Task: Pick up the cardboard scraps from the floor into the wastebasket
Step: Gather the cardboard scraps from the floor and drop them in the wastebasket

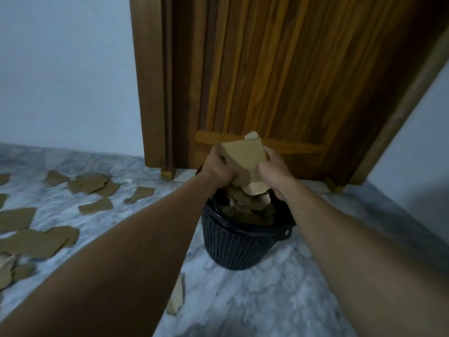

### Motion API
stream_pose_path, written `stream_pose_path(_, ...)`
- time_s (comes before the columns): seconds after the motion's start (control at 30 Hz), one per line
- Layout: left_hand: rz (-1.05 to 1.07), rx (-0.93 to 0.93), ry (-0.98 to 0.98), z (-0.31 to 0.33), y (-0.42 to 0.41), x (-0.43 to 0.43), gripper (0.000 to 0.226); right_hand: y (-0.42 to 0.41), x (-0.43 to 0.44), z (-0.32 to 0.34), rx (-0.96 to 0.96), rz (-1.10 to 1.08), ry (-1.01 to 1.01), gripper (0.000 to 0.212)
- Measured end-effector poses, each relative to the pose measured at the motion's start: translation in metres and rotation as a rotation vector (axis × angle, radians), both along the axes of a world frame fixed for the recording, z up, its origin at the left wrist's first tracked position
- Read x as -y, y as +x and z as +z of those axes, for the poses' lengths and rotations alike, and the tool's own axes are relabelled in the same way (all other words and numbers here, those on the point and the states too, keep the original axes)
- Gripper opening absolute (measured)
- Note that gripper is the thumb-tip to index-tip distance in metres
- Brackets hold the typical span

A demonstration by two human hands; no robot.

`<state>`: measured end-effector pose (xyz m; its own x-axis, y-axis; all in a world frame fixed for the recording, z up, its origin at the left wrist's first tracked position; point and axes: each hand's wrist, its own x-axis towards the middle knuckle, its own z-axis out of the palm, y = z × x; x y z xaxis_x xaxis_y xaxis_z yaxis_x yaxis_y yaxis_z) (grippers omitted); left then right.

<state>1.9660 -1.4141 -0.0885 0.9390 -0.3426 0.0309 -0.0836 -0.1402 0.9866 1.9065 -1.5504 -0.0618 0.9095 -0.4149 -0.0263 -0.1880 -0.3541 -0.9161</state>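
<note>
**Bundle held over the wastebasket**

The left hand [215, 166] and right hand [274, 175] each curl round one side of a bundle [245, 155] of cardboard pieces. They squeeze it between them, likely so the loose sheets stay together. They hold it just above the mouth of the wastebasket [233, 244], so a release should drop it inside. The bundle is tan, flat and ragged-edged, and its lower pieces hang toward cardboard already piled in the basket. Many scraps [90, 183] lie on the marble floor [267, 300] to the left. A wooden door [267, 81] stands behind.
</note>
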Motion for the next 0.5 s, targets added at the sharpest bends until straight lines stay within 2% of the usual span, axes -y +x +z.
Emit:
stream_pose_path(0.13, -0.001, -0.064, 0.050, -0.015, 0.011, -0.004, 0.075, 0.002, 0.008, -0.005, -0.105, -0.003, -0.190, 0.058)
stream_pose_path(0.2, 0.098, -0.058, 0.046, -0.023, 0.013, -0.022, 0.068, 0.009, -0.003, -0.002, -0.111, -0.013, -0.311, 0.060)
stream_pose_path(0.27, 0.265, 0.055, 0.091, -0.030, 0.005, -0.051, 0.053, 0.017, -0.029, 0.000, -0.084, -0.015, -0.358, 0.057)
stream_pose_path(0.37, 0.558, 0.185, 0.175, -0.051, -0.016, -0.112, 0.038, 0.030, -0.087, -0.002, 0.046, 0.017, -0.407, 0.049)
stream_pose_path(0.5, 0.780, 0.131, 0.340, -0.109, -0.060, -0.209, 0.034, 0.030, -0.174, -0.036, 0.304, 0.174, -0.510, 0.041)
